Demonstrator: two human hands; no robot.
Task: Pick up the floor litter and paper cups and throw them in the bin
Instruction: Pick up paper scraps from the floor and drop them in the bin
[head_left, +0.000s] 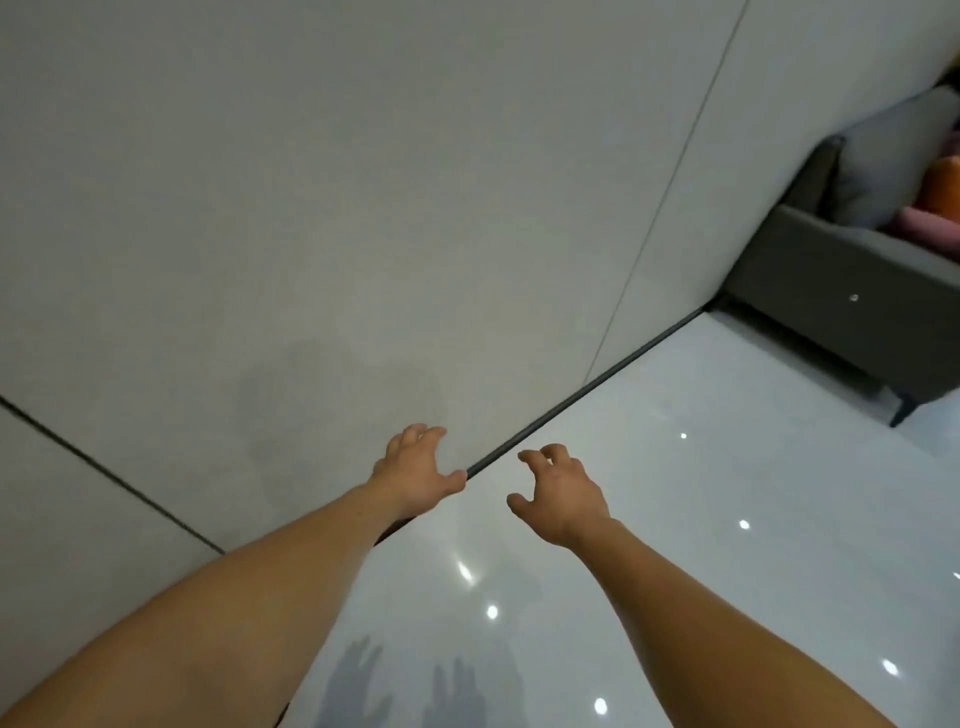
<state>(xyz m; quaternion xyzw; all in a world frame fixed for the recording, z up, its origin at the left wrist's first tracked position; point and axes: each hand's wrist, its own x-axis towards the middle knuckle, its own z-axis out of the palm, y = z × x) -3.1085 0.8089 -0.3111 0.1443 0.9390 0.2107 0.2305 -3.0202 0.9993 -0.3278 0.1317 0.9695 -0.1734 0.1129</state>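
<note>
Both my arms reach forward, side by side, over a glossy white floor. My left hand (422, 475) hangs in front of the wall's dark baseboard with loosely curled fingers and holds nothing. My right hand (558, 493) is beside it over the floor, fingers also loosely curled and empty. No litter, paper cup or bin shows in this view.
A pale grey wall (363, 208) fills the upper left, meeting the floor (675, 519) at a dark baseboard (587, 392). A dark grey sofa (852, 306) with grey, orange and pink cushions stands at the right edge. Ceiling lights reflect off the floor.
</note>
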